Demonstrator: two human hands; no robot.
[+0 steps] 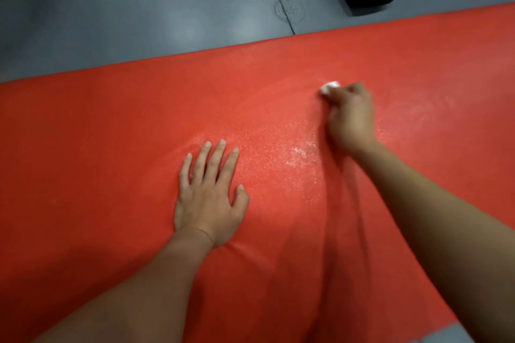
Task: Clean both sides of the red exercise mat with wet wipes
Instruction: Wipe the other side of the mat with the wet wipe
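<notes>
Red exercise mat (111, 147) spread flat on grey floor (139, 8). Left hand (207, 198) pressed flat, fingers straight; right hand (351, 117) gripping balled white wet wipe (329, 87) against mat's far part.

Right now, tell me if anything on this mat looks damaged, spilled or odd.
Nothing looks damaged. The red mat shows a speckled, shiny patch between the left hand, resting flat, and the right hand, which grips a balled white wipe. It looks like wetness from wiping, not a spill.

Head view, close, looking steeply down.
</notes>
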